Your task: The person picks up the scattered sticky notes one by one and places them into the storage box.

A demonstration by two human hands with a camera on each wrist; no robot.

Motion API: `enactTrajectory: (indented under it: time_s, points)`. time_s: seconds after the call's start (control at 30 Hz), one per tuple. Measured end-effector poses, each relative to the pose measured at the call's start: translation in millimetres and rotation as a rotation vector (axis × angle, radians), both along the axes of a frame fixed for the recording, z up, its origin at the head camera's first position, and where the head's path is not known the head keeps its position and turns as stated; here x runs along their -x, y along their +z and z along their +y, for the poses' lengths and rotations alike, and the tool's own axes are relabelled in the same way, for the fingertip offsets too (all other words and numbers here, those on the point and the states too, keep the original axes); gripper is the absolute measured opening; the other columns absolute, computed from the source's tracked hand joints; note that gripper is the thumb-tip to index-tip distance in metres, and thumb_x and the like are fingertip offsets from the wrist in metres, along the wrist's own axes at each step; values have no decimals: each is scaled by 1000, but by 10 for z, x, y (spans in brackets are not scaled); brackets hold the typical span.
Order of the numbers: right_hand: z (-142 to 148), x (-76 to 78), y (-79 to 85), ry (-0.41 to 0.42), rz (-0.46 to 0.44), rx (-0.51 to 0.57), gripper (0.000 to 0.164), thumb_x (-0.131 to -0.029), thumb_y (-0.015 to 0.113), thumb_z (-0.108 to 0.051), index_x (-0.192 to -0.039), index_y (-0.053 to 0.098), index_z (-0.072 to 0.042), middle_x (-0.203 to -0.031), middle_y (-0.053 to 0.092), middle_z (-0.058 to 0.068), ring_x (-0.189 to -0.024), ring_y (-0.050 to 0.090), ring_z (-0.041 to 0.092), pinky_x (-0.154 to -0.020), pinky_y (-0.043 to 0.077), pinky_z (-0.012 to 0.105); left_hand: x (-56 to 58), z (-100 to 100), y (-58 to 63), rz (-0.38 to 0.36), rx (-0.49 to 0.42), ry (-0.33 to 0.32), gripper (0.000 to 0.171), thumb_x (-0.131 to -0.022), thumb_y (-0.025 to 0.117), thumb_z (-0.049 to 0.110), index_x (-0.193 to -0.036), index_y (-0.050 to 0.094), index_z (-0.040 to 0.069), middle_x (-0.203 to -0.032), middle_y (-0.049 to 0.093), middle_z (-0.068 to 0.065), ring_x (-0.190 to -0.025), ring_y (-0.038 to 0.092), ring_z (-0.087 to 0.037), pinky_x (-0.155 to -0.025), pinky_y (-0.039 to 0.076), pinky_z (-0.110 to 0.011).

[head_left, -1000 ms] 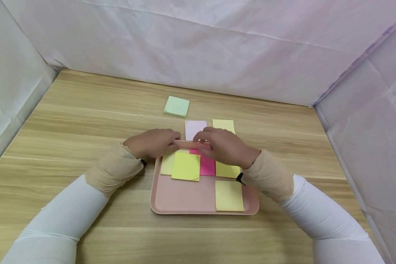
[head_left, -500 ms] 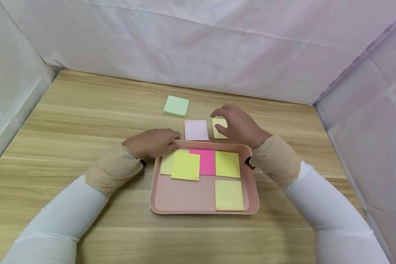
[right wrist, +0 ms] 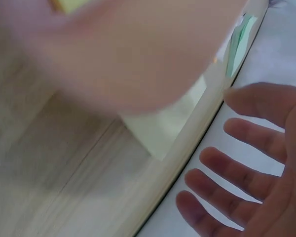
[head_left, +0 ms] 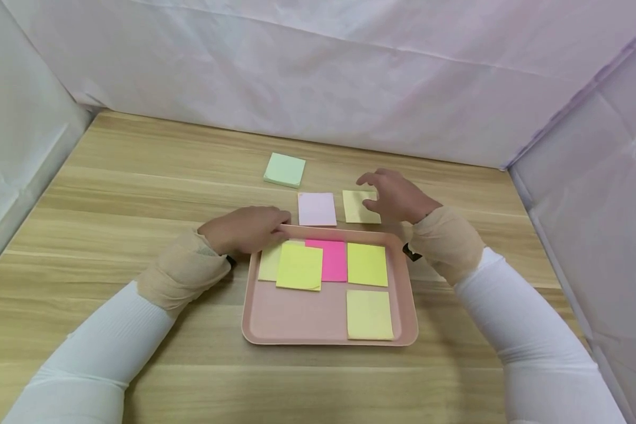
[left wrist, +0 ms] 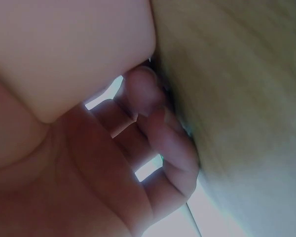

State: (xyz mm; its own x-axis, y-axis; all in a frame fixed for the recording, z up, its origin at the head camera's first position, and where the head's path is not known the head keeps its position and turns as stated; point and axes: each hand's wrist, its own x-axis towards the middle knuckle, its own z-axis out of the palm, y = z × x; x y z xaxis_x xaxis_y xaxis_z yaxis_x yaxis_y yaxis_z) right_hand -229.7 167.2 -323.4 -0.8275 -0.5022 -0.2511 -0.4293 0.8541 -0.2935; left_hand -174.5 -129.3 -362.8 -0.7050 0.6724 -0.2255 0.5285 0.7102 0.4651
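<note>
At the far left corner of the pink tray (head_left: 297, 321), my left hand (head_left: 246, 231) grips the rim. In the left wrist view its fingers (left wrist: 175, 148) curl close beside the tray's wall (left wrist: 84, 44). My right hand (head_left: 403, 199) hovers with spread fingers at the right of a pale yellow sticky note pad (head_left: 353, 207) behind the tray, holding nothing. The right wrist view shows those fingers (right wrist: 237, 170) loosely bent and apart. Inside the tray lie a bright yellow pad (head_left: 299, 267) overlapping a pink pad (head_left: 335, 262), and several other yellow pads (head_left: 369, 315).
Behind the tray, a lilac sticky note pad (head_left: 317, 209) lies on the wooden table (head_left: 164, 168) beside the pale yellow one. Farther back is a mint green pad (head_left: 285, 169). White cloth walls (head_left: 323, 70) stand along the table's back and sides.
My right hand has left the tray's far rim, moving back and to the right near the pale yellow pad; its fingers have spread. The left hand stays on the corner.
</note>
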Motion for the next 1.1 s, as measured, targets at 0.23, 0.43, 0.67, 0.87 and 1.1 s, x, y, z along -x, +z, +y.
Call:
enactTrajectory:
  time_s: [0.23,0.43,0.67,0.87,1.1]
  points:
    - [83,44,-57,38,-120,-54,60,-84,69,-15,-137,44,-5,-131,46,22,-114,45,32,-91,45,47,-11,3,-5,-13,1,9,14,-97,49,24,-93,56,14,-83,56,-5,-71,50,-19,-65,44,-35]
    - [134,57,-137,87,-122,-84,62,-82,71,-18,-137,44,-5,-132,46,22,-118,41,32,-95,43,48,-7,6,-24,-8,4,8,14,-97,48,26,-92,57,15,-82,56,-4,-71,50,-18,-65,44,-34]
    - [143,57,-166,97,-100,-82,63,-81,71,-20,-136,45,-4,-134,46,21,-121,38,32,-96,42,48,-15,0,-19,0,-10,3,14,-96,49,24,-90,57,14,-79,55,-4,-69,49,-18,-64,44,-34]
    - [152,43,-176,72,-128,-85,68,-80,71,-26,-139,42,-7,-140,40,19,-126,34,31,-99,40,48,-20,-5,-20,-4,6,7,15,-97,48,26,-92,56,14,-83,56,-5,-72,49,-19,-65,43,-34]
    - [134,25,-188,52,-116,-63,69,-78,73,-26,-138,43,-6,-138,42,18,-120,38,29,-93,44,47,-24,-16,-21,-9,13,12,16,-97,47,27,-92,56,15,-83,56,-4,-72,50,-19,-65,43,-34]
